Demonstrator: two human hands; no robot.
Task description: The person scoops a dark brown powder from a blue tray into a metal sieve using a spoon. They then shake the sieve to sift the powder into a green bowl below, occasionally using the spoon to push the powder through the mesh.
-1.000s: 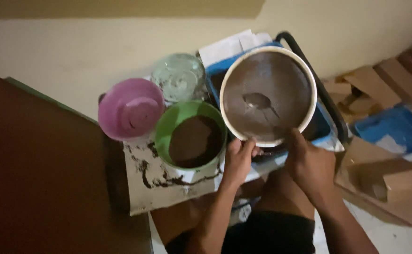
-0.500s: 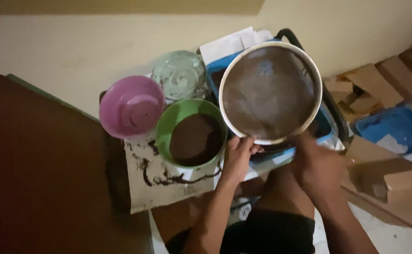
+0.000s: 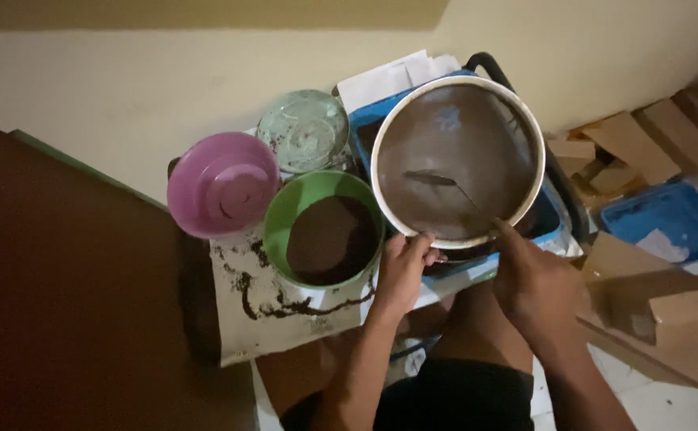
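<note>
A round white-rimmed sieve (image 3: 381,152) full of brown powder rests over a blue basin (image 3: 555,217). My left hand (image 3: 403,270) grips the sieve's near rim. My right hand (image 3: 534,286) holds the handle of a metal spoon (image 3: 433,179) whose bowl lies in the powder near the sieve's middle. To the left stands a green bowl (image 3: 285,215) holding dark brown powder, touching the sieve's edge.
A pink bowl (image 3: 223,185) and a clear glass lid or bowl (image 3: 304,130) sit left and behind the green one. Under them lies a white sheet (image 3: 273,323) smeared with brown. Cardboard pieces (image 3: 652,307) and a blue tray (image 3: 668,219) lie at right.
The spoon, out of sight half a second ago, lies in the powder again. My right hand has come back to the sieve's rim. The sieve has shifted slightly.
</note>
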